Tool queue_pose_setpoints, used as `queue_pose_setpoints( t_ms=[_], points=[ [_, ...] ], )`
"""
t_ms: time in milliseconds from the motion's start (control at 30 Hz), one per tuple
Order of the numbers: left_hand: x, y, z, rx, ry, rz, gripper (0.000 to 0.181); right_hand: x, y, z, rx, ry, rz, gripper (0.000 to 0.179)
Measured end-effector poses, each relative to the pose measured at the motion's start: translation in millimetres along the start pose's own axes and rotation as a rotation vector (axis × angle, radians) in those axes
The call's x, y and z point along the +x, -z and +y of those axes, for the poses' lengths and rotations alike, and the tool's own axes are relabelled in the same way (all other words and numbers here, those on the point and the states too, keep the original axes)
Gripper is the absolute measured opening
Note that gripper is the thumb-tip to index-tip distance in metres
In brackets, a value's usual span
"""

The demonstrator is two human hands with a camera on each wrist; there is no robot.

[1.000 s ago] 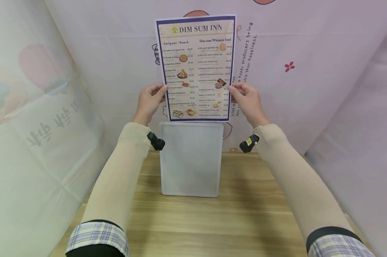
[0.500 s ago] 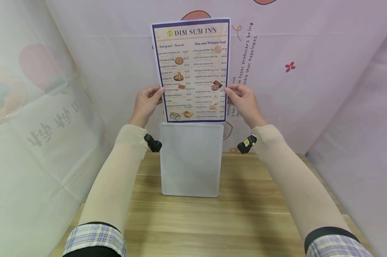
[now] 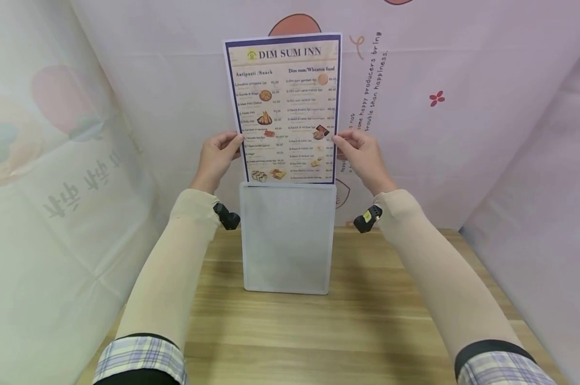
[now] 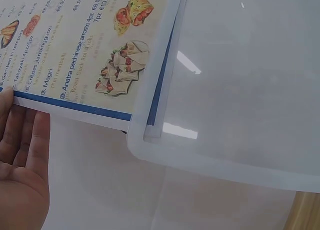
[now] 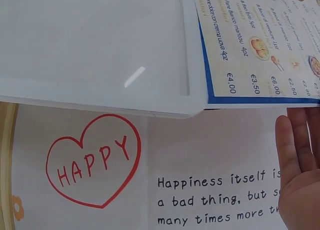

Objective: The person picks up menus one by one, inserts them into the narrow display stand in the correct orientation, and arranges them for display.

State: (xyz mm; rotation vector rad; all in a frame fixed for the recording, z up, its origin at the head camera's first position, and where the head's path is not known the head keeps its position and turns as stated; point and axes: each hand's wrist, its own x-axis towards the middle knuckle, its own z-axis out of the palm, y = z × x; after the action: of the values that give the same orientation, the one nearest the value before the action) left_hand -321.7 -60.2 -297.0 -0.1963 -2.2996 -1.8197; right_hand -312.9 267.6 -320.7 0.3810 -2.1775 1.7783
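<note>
Between both hands a printed menu headed DIM SUM INN is held upright, its face toward me. My left hand pinches its left edge with the thumb in front, and my right hand pinches the right edge likewise. Directly below stands a whitish rectangular display frame, its top rim meeting the menu's lower edge. In the left wrist view, the menu's lower strip shows through the frame's translucent rim. The right wrist view has the menu's lower corner against the rim; how deep it sits I cannot tell.
The frame stands on a wooden table. Behind hangs a pale printed cloth with lettering and a red heart outline. Another cloth side closes off the left. Small black cameras sit on both wrists.
Both hands have brought the menu down and a little to the left, so its lower edge now meets the frame's top rim. The frame has stayed in place.
</note>
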Motion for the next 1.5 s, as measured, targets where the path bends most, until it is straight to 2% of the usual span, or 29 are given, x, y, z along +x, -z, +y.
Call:
queue_pose_setpoints(
  t_ms=[267, 433, 567, 1067, 1300, 1500],
  points=[
    [1.6, 1.6, 1.7, -0.004, -0.014, 0.000, 0.044, 1.5, 0.5, -4.3, -0.007, 0.026, 0.005, 0.032],
    [2.7, 4.6, 3.5, -0.005, -0.034, 0.012, 0.044, 3.8, 0.1, -10.0, -0.015, 0.011, -0.006, 0.034],
    [2.9, 4.1, 3.9, -0.017, -0.053, -0.002, 0.041, 3.2, 1.5, -10.1, -0.027, -0.006, -0.011, 0.034],
    [0.3, 2.2, -3.3, -0.012, -0.040, -0.012, 0.040, -1.5, 5.9, -6.1, -0.050, 0.006, -0.042, 0.033],
    [0.0, 4.6, -4.7, 0.030, -0.080, -0.022, 0.040, -1.0, 7.6, -5.1, -0.061, 0.011, -0.059, 0.030],
    [-0.4, 5.9, -4.4, 0.037, -0.072, -0.031, 0.038, -0.9, 9.8, -6.4, -0.060, 0.031, -0.069, 0.029]
  ],
)
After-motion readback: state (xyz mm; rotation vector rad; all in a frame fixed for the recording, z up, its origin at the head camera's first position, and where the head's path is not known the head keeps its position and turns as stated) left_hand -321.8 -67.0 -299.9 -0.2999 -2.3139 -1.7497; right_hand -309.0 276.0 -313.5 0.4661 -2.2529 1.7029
